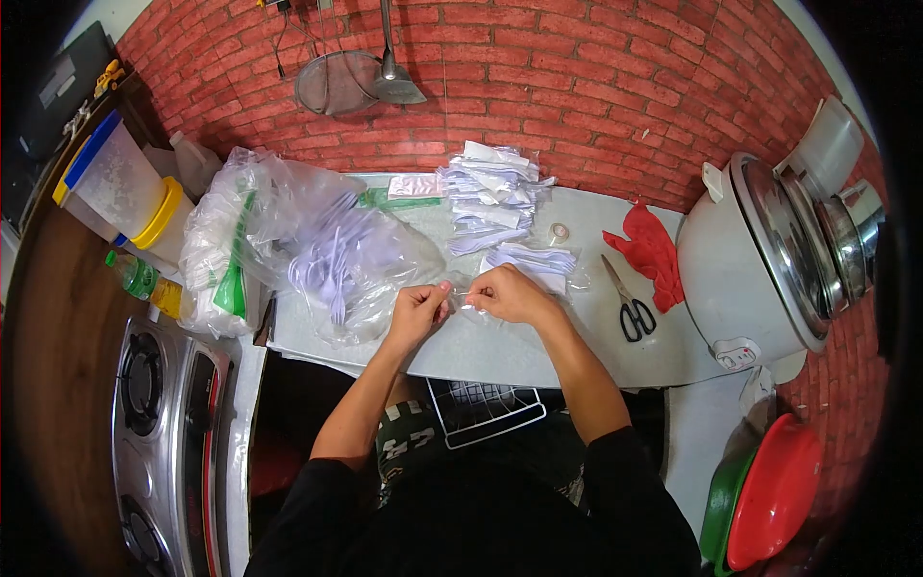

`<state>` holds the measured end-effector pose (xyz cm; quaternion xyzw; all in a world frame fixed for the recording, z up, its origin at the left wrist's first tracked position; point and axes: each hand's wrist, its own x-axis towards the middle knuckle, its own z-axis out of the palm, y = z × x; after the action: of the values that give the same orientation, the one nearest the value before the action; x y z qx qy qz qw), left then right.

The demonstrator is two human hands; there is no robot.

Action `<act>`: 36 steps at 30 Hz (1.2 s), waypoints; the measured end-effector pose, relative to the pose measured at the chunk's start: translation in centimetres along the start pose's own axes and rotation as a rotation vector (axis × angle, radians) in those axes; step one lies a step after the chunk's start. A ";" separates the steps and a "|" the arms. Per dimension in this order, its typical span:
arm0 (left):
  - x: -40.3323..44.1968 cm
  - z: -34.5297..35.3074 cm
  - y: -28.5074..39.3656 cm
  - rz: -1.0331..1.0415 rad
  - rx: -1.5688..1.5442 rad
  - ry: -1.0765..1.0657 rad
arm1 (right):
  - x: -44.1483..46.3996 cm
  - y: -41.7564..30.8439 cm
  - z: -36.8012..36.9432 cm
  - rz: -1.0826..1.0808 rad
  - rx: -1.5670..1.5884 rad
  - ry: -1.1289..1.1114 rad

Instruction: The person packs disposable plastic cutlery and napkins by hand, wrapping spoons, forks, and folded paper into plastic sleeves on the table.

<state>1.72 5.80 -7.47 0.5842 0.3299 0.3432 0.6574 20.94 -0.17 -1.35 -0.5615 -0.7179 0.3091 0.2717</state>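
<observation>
My left hand (pixel 420 312) is closed, with thumb and fingers pinched together. My right hand (pixel 507 292) pinches beside it, and a small piece of clear plastic (pixel 461 289) stretches between the two. Just beyond my right hand lies a clear packet of white plastic cutlery (pixel 535 262). Behind that, more bagged cutlery packets (pixel 491 197) are stacked. Left of my hands, a large open plastic bag (pixel 399 252) holds loose white plastic forks (pixel 336 260). Exactly what my fingertips hold is partly hidden.
Black-handled scissors (pixel 633 313), a red cloth (pixel 649 252) and a tape roll (pixel 559 233) lie to the right, before a large rice cooker (pixel 740 279). At the left stand a gas stove (pixel 159 433), a bottle (pixel 144 283) and tubs (pixel 120 183). A brick-patterned wall (pixel 577 87) rises behind.
</observation>
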 end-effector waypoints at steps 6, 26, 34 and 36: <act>-0.3 -0.2 0.3 0.033 -0.095 -0.105 | -0.1 -0.2 -0.6 -0.037 0.089 0.060; -0.1 -0.4 0.0 0.071 -0.175 -0.125 | 0.2 0.9 2.1 0.166 0.327 0.045; 0.3 -1.3 -0.6 0.027 -0.073 -0.170 | 0.0 1.0 2.9 -0.015 0.406 0.095; 0.3 -1.3 -0.3 -0.003 -0.019 -0.152 | 0.1 0.8 2.8 0.055 0.411 0.057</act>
<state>0.85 6.69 -7.95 0.6019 0.2765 0.2999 0.6865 19.37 -0.34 -3.75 -0.5222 -0.6161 0.4402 0.3922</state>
